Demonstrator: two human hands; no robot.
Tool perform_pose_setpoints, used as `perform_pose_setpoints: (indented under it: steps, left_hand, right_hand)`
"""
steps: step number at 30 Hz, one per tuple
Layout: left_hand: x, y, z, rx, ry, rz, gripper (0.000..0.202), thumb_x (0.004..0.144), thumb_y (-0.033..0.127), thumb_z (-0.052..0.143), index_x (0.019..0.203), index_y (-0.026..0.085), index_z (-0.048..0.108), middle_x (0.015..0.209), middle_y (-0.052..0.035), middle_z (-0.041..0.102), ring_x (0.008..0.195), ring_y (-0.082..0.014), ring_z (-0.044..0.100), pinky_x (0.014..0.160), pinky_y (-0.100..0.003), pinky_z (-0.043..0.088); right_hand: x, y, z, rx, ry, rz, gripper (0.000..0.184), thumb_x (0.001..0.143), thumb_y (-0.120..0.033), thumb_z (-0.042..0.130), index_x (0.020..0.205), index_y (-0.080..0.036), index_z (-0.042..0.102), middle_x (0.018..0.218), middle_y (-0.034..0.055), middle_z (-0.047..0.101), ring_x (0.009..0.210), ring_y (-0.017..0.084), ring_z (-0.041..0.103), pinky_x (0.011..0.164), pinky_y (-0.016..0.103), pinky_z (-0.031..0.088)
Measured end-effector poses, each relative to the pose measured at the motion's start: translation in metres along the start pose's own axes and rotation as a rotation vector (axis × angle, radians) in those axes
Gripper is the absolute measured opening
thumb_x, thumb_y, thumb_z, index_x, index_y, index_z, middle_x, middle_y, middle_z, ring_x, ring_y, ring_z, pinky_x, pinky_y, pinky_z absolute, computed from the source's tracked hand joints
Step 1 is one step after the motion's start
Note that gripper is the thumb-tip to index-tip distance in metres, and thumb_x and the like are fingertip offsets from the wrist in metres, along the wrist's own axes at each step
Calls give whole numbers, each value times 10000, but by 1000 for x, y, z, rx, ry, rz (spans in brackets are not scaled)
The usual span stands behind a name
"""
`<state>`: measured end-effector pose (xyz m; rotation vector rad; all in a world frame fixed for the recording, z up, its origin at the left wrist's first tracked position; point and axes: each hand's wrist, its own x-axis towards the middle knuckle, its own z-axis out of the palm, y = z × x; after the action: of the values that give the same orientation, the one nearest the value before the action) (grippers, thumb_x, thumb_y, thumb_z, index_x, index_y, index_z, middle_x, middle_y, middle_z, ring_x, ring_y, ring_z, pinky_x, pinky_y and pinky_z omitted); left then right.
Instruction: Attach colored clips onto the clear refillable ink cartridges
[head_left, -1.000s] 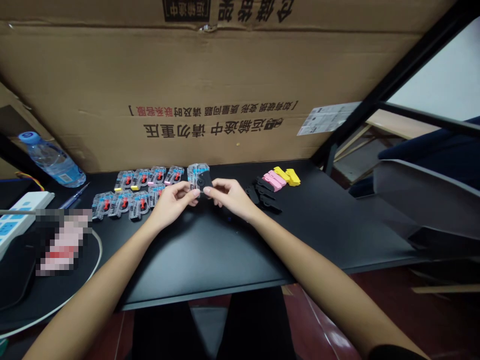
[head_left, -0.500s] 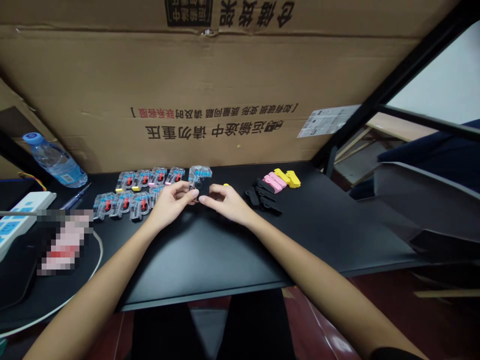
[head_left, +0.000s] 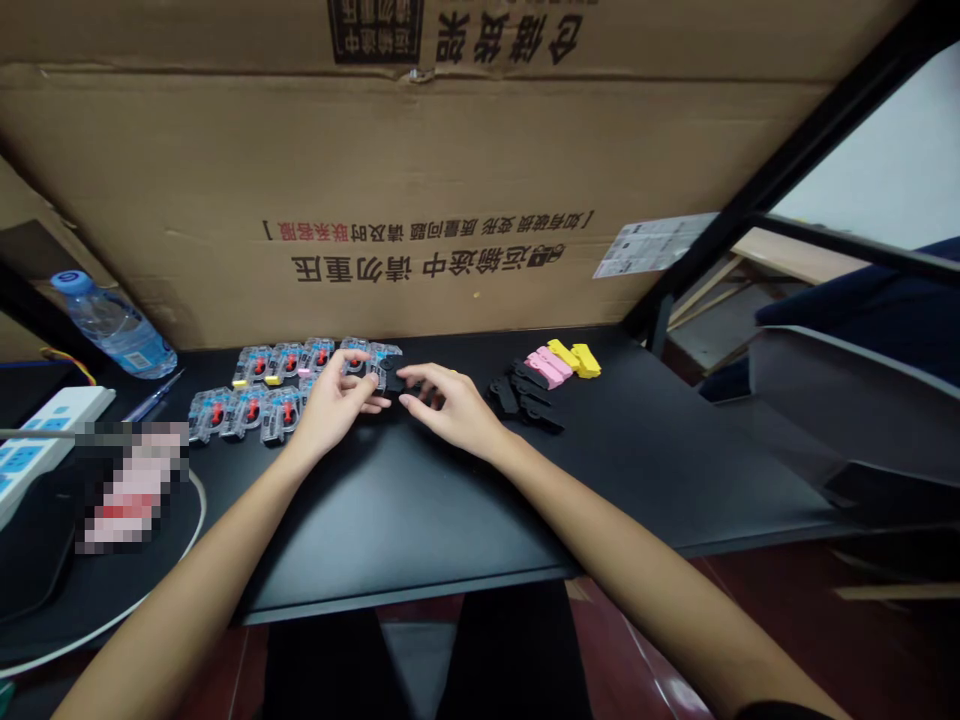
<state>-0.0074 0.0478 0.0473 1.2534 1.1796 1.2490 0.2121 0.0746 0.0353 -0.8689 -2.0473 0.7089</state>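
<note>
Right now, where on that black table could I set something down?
The table has two bare patches: one on the person's side of the left hand and right hand, reaching the near edge; another right of the black pieces and yellow pieces. The left is crowded: clear assemblies, bottle, pen, power strip.

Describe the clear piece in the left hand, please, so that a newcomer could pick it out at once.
Below the big cardboard sheet runs a black tabletop. Toward its back, the left hand holds a clear plastic piece. Unlike the clear pieces resting to its left, it is held and shows black where they show red.
</note>
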Motion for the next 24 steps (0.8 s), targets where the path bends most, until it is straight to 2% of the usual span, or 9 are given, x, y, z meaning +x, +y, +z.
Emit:
perform_pose_setpoints:
  steps: [4, 7, 11, 14, 18, 22, 24]
  left_hand:
    - [-1, 0, -4, 86, -50, -67, 435, 895, 485, 787, 1144, 210, 559, 731, -15, 757, 689, -249, 828, 546, -250, 615]
    - [-2, -1, -7, 201, -109, -148, 405, 930, 486, 746, 1160, 217, 551, 700, -27, 758, 555, -226, 776, 395, -185, 473]
    - [-5, -1, -9, 407, -159, -138, 337, 973, 438, 680, 1211, 241, 546, 650, 8, 734, 452, -198, 707, 345, -180, 377]
    - [-6, 0, -11, 528, -209, -81, 238, 1002, 439, 607, 1125, 237, 581, 600, 23, 704, 442, -192, 689, 390, -210, 409]
    - [-6, 5, -13, 715, -202, 14, 257, 1019, 462, 567, 939, 223, 617, 607, 17, 698, 469, -165, 664, 565, -270, 487]
    - [-6, 8, -14, 996, -102, 122, 174, 987, 371, 606, 1067, 234, 678, 677, 10, 711, 627, -204, 683, 624, -301, 407]
    - [-6, 8, -14, 1052, -83, 128, 199, 989, 363, 605, 1126, 241, 683, 691, 13, 710, 659, -213, 678, 634, -308, 379]
  right_hand:
    - [-2, 3, 3, -87, -86, -45, 248, 1011, -307, 666, 1234, -233, 744, 1107, 86, 789, 860, 212, 708, 784, 357, 547]
    - [-3, 7, 4, -153, -135, -76, 217, 1016, -280, 670, 1210, -228, 753, 1081, 87, 796, 876, 218, 707, 825, 364, 535]
    - [-4, 10, 6, -183, -183, -75, 198, 1011, -220, 670, 1188, -216, 758, 1046, 82, 792, 872, 209, 707, 832, 346, 525]
    - [-4, 8, 6, -194, -221, -63, 201, 1005, -191, 674, 1185, -210, 761, 1063, 80, 791, 885, 200, 713, 822, 325, 525]
    - [-5, 4, 5, -231, -209, -72, 201, 1012, -186, 668, 1188, -205, 763, 1066, 75, 783, 880, 192, 715, 822, 316, 530]
    - [-7, 1, 5, -244, -204, -86, 258, 1004, -179, 679, 1250, -211, 750, 1129, 80, 771, 906, 193, 722, 844, 320, 549]
    - [-8, -1, 5, -256, -216, -82, 287, 1002, -181, 682, 1278, -224, 746, 1178, 82, 766, 917, 195, 726, 854, 325, 557]
